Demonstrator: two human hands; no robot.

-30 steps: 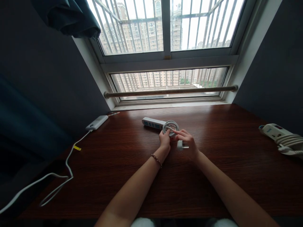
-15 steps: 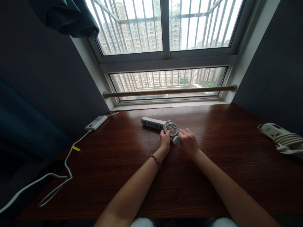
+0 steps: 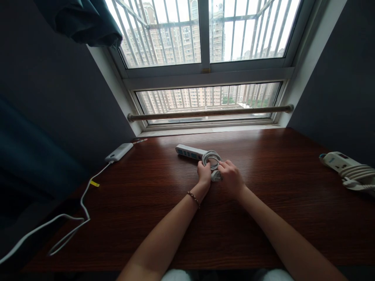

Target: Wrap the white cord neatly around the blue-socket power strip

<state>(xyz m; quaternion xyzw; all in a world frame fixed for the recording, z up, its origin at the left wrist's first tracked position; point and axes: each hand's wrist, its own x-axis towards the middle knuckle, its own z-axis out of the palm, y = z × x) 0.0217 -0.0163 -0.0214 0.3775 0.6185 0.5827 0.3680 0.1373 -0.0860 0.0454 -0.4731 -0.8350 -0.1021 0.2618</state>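
Observation:
A white power strip [image 3: 190,151] with blue socket faces lies on the brown wooden desk [image 3: 140,187]. At its right end sits a grey-white coiled cord [image 3: 211,157]. My left hand [image 3: 204,173] is closed on the coil's near left side. On the right, my right hand [image 3: 231,177] pinches the cord at the coil's right edge. The plug [image 3: 216,176] hangs between both hands, just below the coil. My fingertips partly hide the cord.
At the left a white box-shaped device [image 3: 119,152] trails a white cable [image 3: 84,195] with a yellow tag. Another power strip [image 3: 336,162], wrapped in its own cord, lies at the right. A window with a horizontal rail [image 3: 211,113] stands behind the desk.
My right hand has shifted slightly left and down along the coil. The plug has moved a little left and lower. My left hand stays nearly in place.

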